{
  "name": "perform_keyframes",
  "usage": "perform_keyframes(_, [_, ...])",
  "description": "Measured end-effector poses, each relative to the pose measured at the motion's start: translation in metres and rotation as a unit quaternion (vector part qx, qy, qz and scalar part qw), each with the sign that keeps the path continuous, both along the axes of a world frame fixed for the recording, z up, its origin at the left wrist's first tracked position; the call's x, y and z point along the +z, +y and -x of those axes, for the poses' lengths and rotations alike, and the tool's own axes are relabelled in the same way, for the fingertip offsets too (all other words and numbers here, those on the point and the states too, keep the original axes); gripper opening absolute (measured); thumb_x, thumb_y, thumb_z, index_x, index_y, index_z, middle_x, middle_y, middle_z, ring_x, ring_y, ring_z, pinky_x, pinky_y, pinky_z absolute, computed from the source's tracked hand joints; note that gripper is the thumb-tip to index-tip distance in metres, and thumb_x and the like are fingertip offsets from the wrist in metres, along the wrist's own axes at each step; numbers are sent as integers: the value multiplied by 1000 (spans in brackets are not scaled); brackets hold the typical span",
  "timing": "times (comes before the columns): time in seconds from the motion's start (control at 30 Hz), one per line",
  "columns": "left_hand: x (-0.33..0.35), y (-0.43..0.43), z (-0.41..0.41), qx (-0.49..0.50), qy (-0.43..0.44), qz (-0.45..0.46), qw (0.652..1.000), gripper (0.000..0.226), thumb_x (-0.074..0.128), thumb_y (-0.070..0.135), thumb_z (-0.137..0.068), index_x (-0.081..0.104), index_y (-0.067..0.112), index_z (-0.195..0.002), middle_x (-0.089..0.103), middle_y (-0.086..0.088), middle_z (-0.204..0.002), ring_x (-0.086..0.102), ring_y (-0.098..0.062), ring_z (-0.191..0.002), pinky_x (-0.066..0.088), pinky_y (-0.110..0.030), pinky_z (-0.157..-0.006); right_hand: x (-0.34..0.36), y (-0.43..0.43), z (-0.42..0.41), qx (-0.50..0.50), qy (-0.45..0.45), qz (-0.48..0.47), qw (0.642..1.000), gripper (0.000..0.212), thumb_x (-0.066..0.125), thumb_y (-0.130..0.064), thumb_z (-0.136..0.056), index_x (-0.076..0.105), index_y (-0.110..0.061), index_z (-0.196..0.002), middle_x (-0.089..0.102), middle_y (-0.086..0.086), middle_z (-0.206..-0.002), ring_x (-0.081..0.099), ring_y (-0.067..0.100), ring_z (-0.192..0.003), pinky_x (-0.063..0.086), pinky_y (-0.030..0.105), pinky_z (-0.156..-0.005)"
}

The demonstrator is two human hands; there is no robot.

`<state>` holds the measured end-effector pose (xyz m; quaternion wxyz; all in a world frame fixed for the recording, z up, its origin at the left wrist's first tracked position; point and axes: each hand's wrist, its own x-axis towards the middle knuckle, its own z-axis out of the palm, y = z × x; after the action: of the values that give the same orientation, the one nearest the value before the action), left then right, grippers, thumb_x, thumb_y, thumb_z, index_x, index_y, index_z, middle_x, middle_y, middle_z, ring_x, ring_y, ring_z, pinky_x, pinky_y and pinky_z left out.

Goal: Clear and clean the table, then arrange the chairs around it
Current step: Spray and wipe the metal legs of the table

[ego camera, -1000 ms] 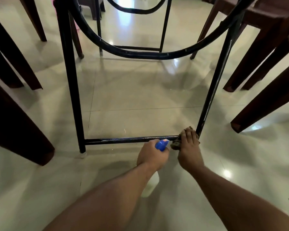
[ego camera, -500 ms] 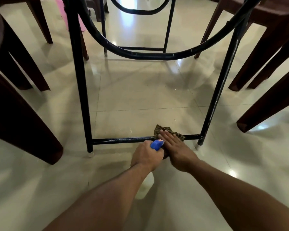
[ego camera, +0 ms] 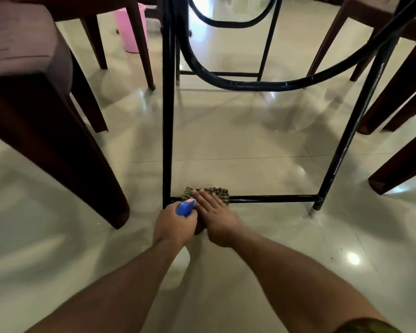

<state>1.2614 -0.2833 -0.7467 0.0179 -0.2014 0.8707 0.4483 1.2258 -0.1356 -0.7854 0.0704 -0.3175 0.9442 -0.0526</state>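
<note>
1. The right hand (ego camera: 217,218) lies flat on a checked cloth (ego camera: 217,192). Its fingers are straight and together, pressing down rather than curling round anything.
2. The cloth is draped over the low crossbar (ego camera: 274,199) of the black metal table frame (ego camera: 166,116), near the crossbar's left end. Its far edge shows just beyond the fingertips, and another part of it shows on the near side of the crossbar, under the palm.
3. The left hand (ego camera: 173,224) is curled round the neck of a spray bottle (ego camera: 186,207), just on the near side of the crossbar and touching the right hand's thumb side. The blue spray head pokes out above the knuckles towards the cloth.
4. Any print on the bottle is hidden by the hand and forearm. A pale blurred shape under the wrist seems to be the bottle's body.
5. The cloth is woven in a small olive, brown and dark check, and is rumpled at its left corner.
6. The crossbar is a thin, glossy black tube joining two upright legs just above the shiny pale tiled floor (ego camera: 226,145).
7. Dark brown chairs (ego camera: 34,97) stand to the left and right of the crossbar, and a pink bin (ego camera: 130,27) stands well beyond it on the left.
</note>
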Motion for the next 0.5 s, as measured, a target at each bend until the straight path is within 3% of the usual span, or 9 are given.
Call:
perform_keyframes(0.03, [-1, -8, -2, 3, -1, 6, 1000, 12, 67, 31, -88, 67, 20, -82, 68, 0, -74, 63, -21, -72, 47, -31, -67, -3, 15, 1, -22, 9, -5, 1000, 91, 43, -3, -82, -3, -21, -159, -17, -3, -163, -19, 15, -150, -14, 35, -122])
perform_keyframes(0.1, [-1, -25, -6, 17, -4, -4, 1000, 19, 64, 33, -87, 62, 20, -73, 62, 1, -66, 59, -21, -63, 45, -30, -63, -9, 46, -3, -172, 24, -21, 985, 89, 44, -4, -82, 0, -16, -159, -5, 6, -167, -11, 21, -153, -10, 40, -123])
perform_keyframes(0.17, [-1, -37, -8, 28, 3, -33, 999, 26, 64, 33, -86, 55, 20, -66, 55, 4, -59, 51, -19, -55, 44, -30, -59, -6, 55, -7, -366, 16, -54, 929, 77, 37, -9, -93, -5, -8, -157, -9, 14, -166, -14, 31, -152, -11, 47, -122])
perform_keyframes(0.23, [0, -50, -8, 35, 21, -57, 998, 24, 66, 35, -87, 58, 21, -68, 54, 5, -57, 50, -16, -53, 48, -32, -58, -5, 27, -4, -454, -1, -54, 890, 67, 28, -13, -99, -6, -1, -155, -10, 21, -164, -16, 40, -150, -7, 53, -122])
perform_keyframes(0.27, [0, -55, -7, 34, 31, -66, 997, 21, 67, 36, -86, 60, 23, -71, 55, 6, -58, 52, -16, -54, 51, -34, -60, -6, 7, -2, -463, -10, -45, 885, 64, 24, -12, -98, -4, 2, -155, -7, 25, -163, -15, 43, -149, -4, 57, -121])
perform_keyframes(0.33, [1, -65, -7, 33, 44, -74, 996, 17, 68, 34, -86, 61, 26, -73, 56, 6, -59, 54, -17, -55, 53, -35, -61, -10, -43, -3, -396, -10, -32, 918, 64, 18, -8, -94, 0, 6, -153, -2, 30, -161, -11, 49, -148, -7, 61, -118])
perform_keyframes(0.4, [3, -73, -5, 21, 59, -70, 996, 14, 70, 30, -88, 62, 29, -76, 62, 7, -65, 60, -15, -62, 53, -33, -65, -14, -99, -14, -264, 19, -27, 964, 65, 27, -11, -94, 5, 6, -154, 4, 34, -159, -5, 51, -148, -9, 62, -115])
perform_keyframes(0.5, [5, -77, -2, -5, 57, -49, 997, 12, 70, 29, -90, 67, 25, -101, 67, 4, -82, 66, -16, -77, 58, -35, -79, -8, -135, -18, -197, 17, -54, 979, 73, 39, -26, -100, 2, 5, -154, 1, 34, -159, -5, 49, -148, -8, 60, -117])
